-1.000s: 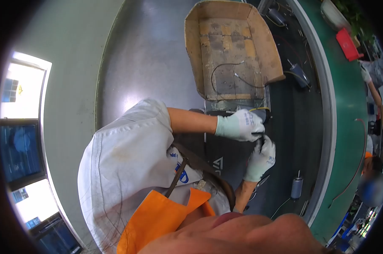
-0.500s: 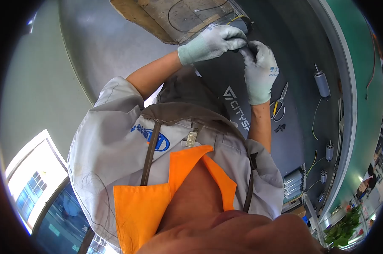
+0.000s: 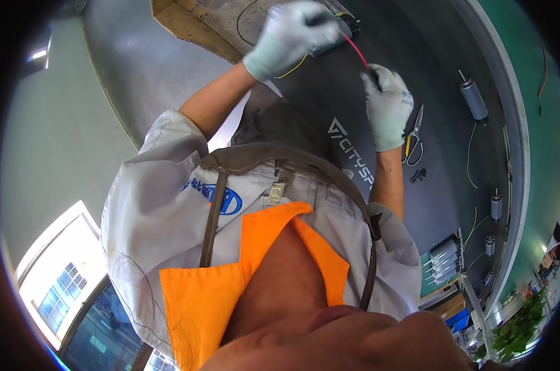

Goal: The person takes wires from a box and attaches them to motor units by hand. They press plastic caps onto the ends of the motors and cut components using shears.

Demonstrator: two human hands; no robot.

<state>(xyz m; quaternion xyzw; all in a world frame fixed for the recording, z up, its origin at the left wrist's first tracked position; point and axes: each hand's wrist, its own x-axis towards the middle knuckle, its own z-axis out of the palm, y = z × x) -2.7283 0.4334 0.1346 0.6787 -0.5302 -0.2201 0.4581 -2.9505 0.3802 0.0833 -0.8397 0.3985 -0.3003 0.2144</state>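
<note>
My left hand [image 3: 292,31], in a white glove, is blurred by motion over a grey cylindrical motor [image 3: 329,44] at the top. Its fingers look bent, but whether they hold anything is unclear. A red wire [image 3: 357,51] stretches from beside the motor to my right hand [image 3: 388,102], also gloved. Thumb and fingers of that hand are closed around the wire's end, where a dark piece shows. A yellow-green wire [image 3: 292,68] hangs out below my left hand.
Scissors [image 3: 414,137] and small black pieces [image 3: 418,175] lie on the dark mat [image 3: 403,210]. Another motor [image 3: 473,99] stands to the right, smaller ones [image 3: 496,204] farther down. Several grey cylinders [image 3: 444,260] sit grouped at lower right. A worn cardboard box [image 3: 187,28] is at upper left.
My hands were together and have separated: the left moved up and left, the right slightly down and right. A red wire now shows stretched between them.
</note>
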